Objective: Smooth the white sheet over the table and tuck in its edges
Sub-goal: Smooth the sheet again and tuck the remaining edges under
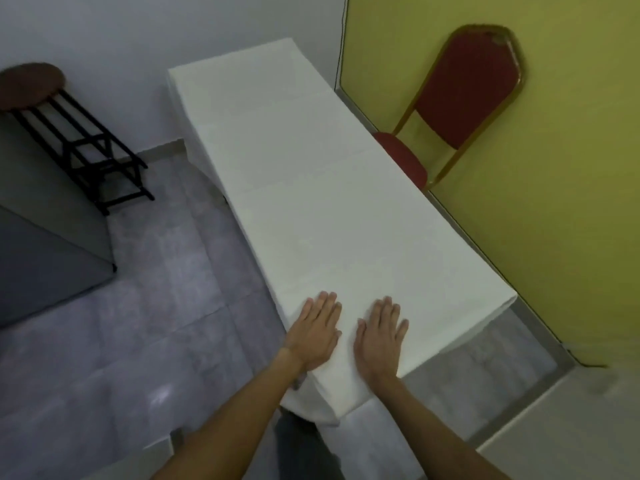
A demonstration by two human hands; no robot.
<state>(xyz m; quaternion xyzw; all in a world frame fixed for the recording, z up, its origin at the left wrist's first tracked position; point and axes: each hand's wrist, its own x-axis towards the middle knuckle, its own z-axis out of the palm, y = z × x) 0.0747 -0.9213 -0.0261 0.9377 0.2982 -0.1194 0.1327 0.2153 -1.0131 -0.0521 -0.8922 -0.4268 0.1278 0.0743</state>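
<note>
A white sheet (311, 188) covers a long narrow table that runs away from me toward the far wall. Faint fold creases cross it at intervals. The cloth hangs down over the near end and the sides. My left hand (317, 332) lies flat, palm down, on the sheet near the table's near left corner. My right hand (381, 339) lies flat beside it, fingers spread, a hand's width to the right. Neither hand grips the cloth.
A red padded chair (460, 102) with a gold frame stands against the yellow wall (554, 202) on the table's right. A round stool with black legs (69, 133) sits at the far left beside a grey block (41, 237). Grey tiled floor (156, 323) lies on the left.
</note>
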